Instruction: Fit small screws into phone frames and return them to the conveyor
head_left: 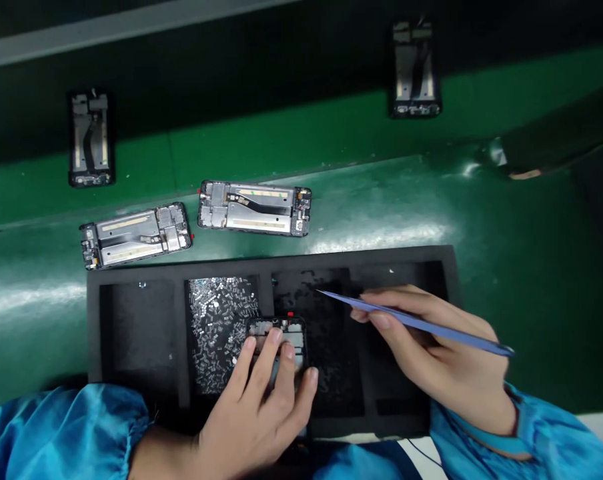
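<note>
And there it was: the left hand (251, 417), fingers spread, pressed over a phone frame (289, 333), its long axis running fore and aft under that palm, inside a black foam tray (301, 261). The right hand (434, 347) pinched a blue pry tool (421, 321), tip angled toward the frame but apart. The frame's near end was hidden beneath the left hand.

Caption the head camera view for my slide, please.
Left hand steadies a phone frame over a black foam tray; right hand holds a blue pointed pick.
</note>
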Motion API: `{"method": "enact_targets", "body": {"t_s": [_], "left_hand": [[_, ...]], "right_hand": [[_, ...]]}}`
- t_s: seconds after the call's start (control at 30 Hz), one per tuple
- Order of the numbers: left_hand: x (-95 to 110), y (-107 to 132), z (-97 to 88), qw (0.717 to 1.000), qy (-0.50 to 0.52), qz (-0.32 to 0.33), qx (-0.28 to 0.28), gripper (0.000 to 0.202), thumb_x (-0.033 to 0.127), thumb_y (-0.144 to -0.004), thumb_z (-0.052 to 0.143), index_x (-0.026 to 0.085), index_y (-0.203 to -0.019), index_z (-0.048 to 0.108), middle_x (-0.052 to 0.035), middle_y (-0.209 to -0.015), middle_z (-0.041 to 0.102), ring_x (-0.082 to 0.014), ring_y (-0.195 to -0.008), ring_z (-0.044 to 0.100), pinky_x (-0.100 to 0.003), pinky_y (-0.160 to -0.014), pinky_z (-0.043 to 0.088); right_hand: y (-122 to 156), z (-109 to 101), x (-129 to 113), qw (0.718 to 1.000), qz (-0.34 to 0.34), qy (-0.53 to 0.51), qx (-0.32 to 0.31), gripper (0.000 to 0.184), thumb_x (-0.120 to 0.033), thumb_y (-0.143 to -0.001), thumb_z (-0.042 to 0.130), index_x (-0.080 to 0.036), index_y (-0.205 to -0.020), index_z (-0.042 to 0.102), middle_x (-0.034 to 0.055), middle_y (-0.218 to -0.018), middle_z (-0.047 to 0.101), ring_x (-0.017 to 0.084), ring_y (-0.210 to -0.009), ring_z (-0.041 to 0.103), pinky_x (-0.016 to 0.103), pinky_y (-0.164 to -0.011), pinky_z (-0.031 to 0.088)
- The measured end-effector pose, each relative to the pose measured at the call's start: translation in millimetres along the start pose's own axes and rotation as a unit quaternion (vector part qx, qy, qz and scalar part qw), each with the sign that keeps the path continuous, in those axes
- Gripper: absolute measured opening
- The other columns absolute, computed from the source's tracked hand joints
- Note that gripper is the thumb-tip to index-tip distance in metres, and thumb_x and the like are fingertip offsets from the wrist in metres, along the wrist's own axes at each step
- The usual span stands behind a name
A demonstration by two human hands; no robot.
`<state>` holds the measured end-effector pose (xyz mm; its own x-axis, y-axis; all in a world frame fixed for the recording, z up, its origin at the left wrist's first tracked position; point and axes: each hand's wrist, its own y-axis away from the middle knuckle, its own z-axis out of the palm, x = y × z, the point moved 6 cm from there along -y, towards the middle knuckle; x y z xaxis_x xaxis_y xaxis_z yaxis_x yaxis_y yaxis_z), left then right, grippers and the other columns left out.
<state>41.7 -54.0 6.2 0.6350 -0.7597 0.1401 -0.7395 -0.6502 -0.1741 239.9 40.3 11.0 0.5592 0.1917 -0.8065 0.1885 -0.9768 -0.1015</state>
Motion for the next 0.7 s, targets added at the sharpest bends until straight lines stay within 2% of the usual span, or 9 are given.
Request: {"method": "enact_targets", "body": {"t_s": [0.17, 0.4, 0.47, 0.53, 0.6, 0.63, 0.7], "left_hand": [[-1.6, -1.2, -1.5, 1.000, 0.012, -0.009, 0.005, 0.040, 0.021, -0.095, 0.060, 0.012, -0.134, 0.060, -0.0196, -0.133, 0.063, -0.0418, -0.125, 0.065, -0.065, -0.124, 0.022], [-1.4, -0.8, 1.6, 1.000, 0.018, -0.013, -0.006, 0.041, 0.024, -0.093, 0.065, 0.014, -0.133, 0.062, -0.0173, -0.139, 0.061, -0.0420, -0.130, 0.059, -0.062, -0.123, 0.024], [-4.5, -2.6, -5.8, 0.999, 0.034, -0.019, 0.004, 0.040, 0.023, -0.093, 0.064, 0.015, -0.132, 0.063, -0.0161, -0.139, 0.060, -0.0417, -0.133, 0.055, -0.062, -0.123, 0.023], [-14.3, -7.1, -20.8, 0.995, 0.090, -0.033, 0.034, 0.034, 0.025, -0.096, 0.062, 0.015, -0.129, 0.066, -0.0150, -0.138, 0.059, -0.0393, -0.137, 0.051, -0.058, -0.122, 0.027], [-32.4, -14.2, -38.9, 0.974, 0.201, -0.061, 0.083, 0.025, 0.026, -0.099, 0.059, 0.016, -0.121, 0.067, -0.0141, -0.131, 0.061, -0.0326, -0.134, 0.052, -0.049, -0.118, 0.038], [-44.1, -18.2, -45.4, 0.953, 0.271, -0.084, 0.103, 0.021, 0.024, -0.100, 0.059, 0.016, -0.118, 0.066, -0.0132, -0.127, 0.062, -0.0281, -0.130, 0.055, -0.043, -0.113, 0.045], [-66.6, -26.5, -48.7, 0.894, 0.412, -0.138, 0.112, 0.017, 0.017, -0.101, 0.060, 0.016, -0.117, 0.064, -0.0105, -0.119, 0.065, -0.0196, -0.115, 0.064, -0.033, -0.100, 0.056]], "right_hand": [[-1.7, 2.9, -8.0, 0.999, -0.032, -0.010, -0.013, 0.017, -0.014, -0.093, 0.069, -0.027, -0.102, 0.073, 0.0033, -0.093, 0.079, 0.021, -0.080, 0.077, 0.031, -0.069, 0.064], [0.6, 5.9, -4.0, 0.999, -0.032, 0.006, -0.025, 0.018, -0.015, -0.093, 0.069, -0.028, -0.105, 0.074, 0.0026, -0.096, 0.079, 0.020, -0.083, 0.077, 0.030, -0.074, 0.064], [1.3, 5.8, -4.0, 0.999, -0.035, 0.011, -0.028, 0.016, -0.016, -0.093, 0.071, -0.027, -0.104, 0.074, 0.0031, -0.097, 0.079, 0.020, -0.084, 0.077, 0.030, -0.075, 0.064], [2.4, 4.5, -5.3, 1.000, -0.024, 0.004, -0.021, 0.016, -0.017, -0.092, 0.072, -0.027, -0.104, 0.074, 0.0029, -0.095, 0.079, 0.020, -0.082, 0.077, 0.030, -0.073, 0.064], [4.4, 0.6, -7.5, 0.999, 0.011, -0.033, 0.014, 0.016, -0.017, -0.092, 0.072, -0.027, -0.104, 0.075, 0.0022, -0.089, 0.078, 0.020, -0.077, 0.076, 0.031, -0.069, 0.064], [6.0, -1.2, -8.6, 0.997, 0.037, -0.066, 0.036, 0.016, -0.017, -0.092, 0.072, -0.027, -0.103, 0.076, 0.0020, -0.084, 0.077, 0.020, -0.073, 0.076, 0.032, -0.067, 0.064], [9.2, -0.5, -11.2, 0.980, 0.088, -0.164, 0.065, 0.011, -0.019, -0.095, 0.070, -0.025, -0.102, 0.076, 0.0019, -0.077, 0.076, 0.020, -0.067, 0.075, 0.032, -0.063, 0.064]]}}
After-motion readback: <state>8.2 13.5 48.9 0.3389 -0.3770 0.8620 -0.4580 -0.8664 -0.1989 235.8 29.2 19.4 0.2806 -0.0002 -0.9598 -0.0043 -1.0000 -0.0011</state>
